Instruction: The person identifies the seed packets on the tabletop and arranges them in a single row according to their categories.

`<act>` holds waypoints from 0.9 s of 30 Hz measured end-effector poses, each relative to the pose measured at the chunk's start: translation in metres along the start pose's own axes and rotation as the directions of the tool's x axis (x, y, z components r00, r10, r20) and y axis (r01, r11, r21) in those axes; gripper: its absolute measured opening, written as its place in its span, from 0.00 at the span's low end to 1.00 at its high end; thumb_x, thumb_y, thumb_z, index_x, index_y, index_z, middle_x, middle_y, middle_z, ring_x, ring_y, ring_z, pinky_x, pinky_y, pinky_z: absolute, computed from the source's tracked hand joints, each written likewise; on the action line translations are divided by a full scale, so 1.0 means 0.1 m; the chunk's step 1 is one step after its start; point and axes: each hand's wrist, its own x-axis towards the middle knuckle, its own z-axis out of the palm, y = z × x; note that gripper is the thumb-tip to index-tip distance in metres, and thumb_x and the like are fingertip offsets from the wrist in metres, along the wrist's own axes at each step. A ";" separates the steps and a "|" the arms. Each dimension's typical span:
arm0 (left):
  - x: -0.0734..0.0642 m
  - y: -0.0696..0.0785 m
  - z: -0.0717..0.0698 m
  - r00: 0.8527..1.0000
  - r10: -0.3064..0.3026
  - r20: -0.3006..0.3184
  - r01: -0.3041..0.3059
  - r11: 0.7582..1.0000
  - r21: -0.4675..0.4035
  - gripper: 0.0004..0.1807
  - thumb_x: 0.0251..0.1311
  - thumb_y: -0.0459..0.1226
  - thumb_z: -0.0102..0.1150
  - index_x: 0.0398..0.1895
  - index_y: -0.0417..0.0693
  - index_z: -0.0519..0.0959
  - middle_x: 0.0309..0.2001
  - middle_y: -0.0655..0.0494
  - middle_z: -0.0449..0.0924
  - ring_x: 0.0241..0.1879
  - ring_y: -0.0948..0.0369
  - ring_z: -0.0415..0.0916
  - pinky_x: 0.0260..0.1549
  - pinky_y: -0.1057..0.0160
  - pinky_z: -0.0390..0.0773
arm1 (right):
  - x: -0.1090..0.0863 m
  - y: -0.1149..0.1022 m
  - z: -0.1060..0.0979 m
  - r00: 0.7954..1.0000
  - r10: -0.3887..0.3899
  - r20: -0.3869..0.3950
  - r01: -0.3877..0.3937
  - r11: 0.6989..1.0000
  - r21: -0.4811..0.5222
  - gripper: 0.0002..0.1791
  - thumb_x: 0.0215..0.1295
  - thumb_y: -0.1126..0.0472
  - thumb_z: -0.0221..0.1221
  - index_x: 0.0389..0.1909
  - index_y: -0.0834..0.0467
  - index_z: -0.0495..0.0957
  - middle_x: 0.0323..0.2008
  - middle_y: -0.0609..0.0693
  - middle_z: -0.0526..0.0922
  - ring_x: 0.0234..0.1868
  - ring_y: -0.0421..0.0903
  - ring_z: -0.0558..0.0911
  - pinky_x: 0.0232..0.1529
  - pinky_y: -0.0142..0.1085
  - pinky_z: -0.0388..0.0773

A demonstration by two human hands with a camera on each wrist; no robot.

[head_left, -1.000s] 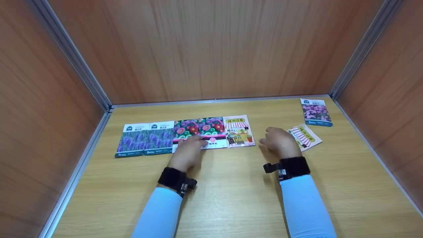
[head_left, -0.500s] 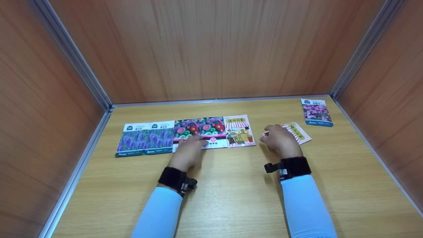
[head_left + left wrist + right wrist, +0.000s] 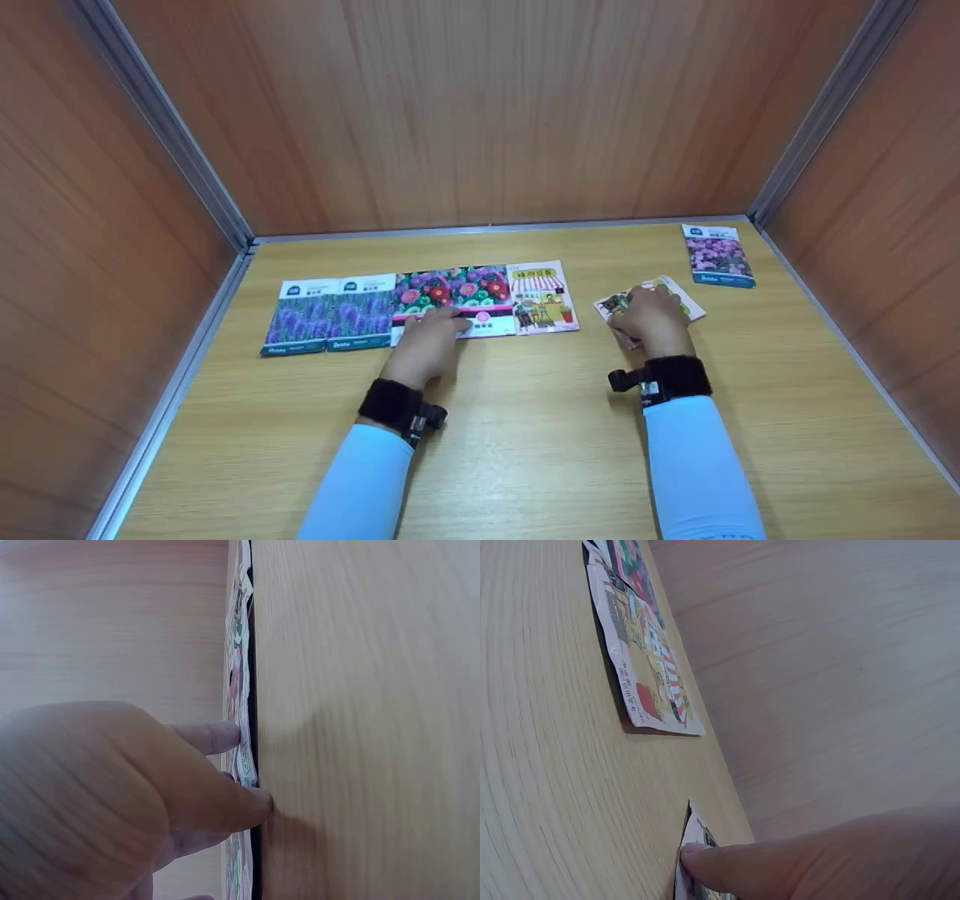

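Note:
My left hand (image 3: 430, 339) rests on a pair of side-by-side seed packets (image 3: 491, 285) printed with red and purple flowers. In the left wrist view its thumb (image 3: 251, 808) lies at their near edge. My right hand (image 3: 654, 319) lies over a tilted packet (image 3: 691, 298) with a striped-awning shop print, hiding its middle. The right wrist view shows the thumb (image 3: 705, 861) stretched on that packet's edge; the other fingers are hidden there. A matching shop packet (image 3: 541, 296) lies flat at the row's right end.
Two packets with purple flower spikes (image 3: 301, 315) form the row's left end. A pink-flower packet (image 3: 718, 256) lies at the back right. Wooden panels (image 3: 480, 112) enclose the table (image 3: 510, 450) at the back and both sides.
The tilted shop packet has slid left and slightly away under my right hand. That hand has since shifted a little right, uncovering the packet's left end. The left hand has stayed put.

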 end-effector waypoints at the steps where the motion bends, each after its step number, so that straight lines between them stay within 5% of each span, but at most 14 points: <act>1: 0.00 0.00 0.00 1.000 0.003 -0.005 -0.003 1.000 0.005 0.42 0.61 0.18 0.63 0.78 0.56 0.83 0.85 0.44 0.72 0.87 0.41 0.65 0.86 0.24 0.58 | 0.01 0.01 0.00 1.000 -0.010 0.002 0.010 1.000 0.006 0.40 0.73 0.46 0.69 0.78 0.64 0.76 0.72 0.76 0.73 0.74 0.77 0.70 0.72 0.77 0.73; 11: 0.01 -0.01 -0.03 0.999 -0.033 0.036 0.033 0.999 0.010 0.44 0.60 0.16 0.63 0.79 0.56 0.82 0.86 0.43 0.70 0.88 0.40 0.62 0.86 0.23 0.54 | 0.11 -0.03 0.00 0.981 -0.102 0.164 0.077 0.986 0.151 0.38 0.83 0.64 0.60 0.89 0.60 0.63 0.87 0.68 0.65 0.84 0.69 0.69 0.85 0.66 0.67; 18: -0.02 -0.06 -0.04 0.998 -0.039 0.041 0.039 0.999 0.004 0.44 0.60 0.16 0.61 0.79 0.56 0.81 0.87 0.42 0.69 0.89 0.39 0.61 0.87 0.24 0.52 | 0.11 -0.12 0.04 0.966 -0.120 0.230 0.069 0.974 0.216 0.39 0.82 0.74 0.52 0.90 0.50 0.64 0.95 0.56 0.43 0.95 0.67 0.44 0.93 0.66 0.46; 22: 0.00 -0.04 -0.03 0.998 -0.041 0.041 0.042 0.999 -0.007 0.45 0.59 0.15 0.61 0.79 0.56 0.82 0.87 0.43 0.69 0.89 0.40 0.60 0.87 0.23 0.52 | 0.10 -0.10 0.04 0.964 -0.112 0.240 0.059 0.974 0.218 0.45 0.76 0.79 0.50 0.90 0.48 0.65 0.96 0.54 0.42 0.95 0.67 0.42 0.92 0.66 0.47; 27: 0.03 0.00 0.00 0.998 -0.036 0.047 0.037 0.999 -0.016 0.45 0.58 0.17 0.66 0.79 0.56 0.82 0.87 0.44 0.69 0.89 0.40 0.61 0.87 0.23 0.51 | 0.10 -0.04 0.05 0.965 -0.100 0.243 0.049 0.977 0.207 0.52 0.66 0.84 0.48 0.88 0.44 0.69 0.96 0.55 0.44 0.94 0.66 0.49 0.85 0.61 0.66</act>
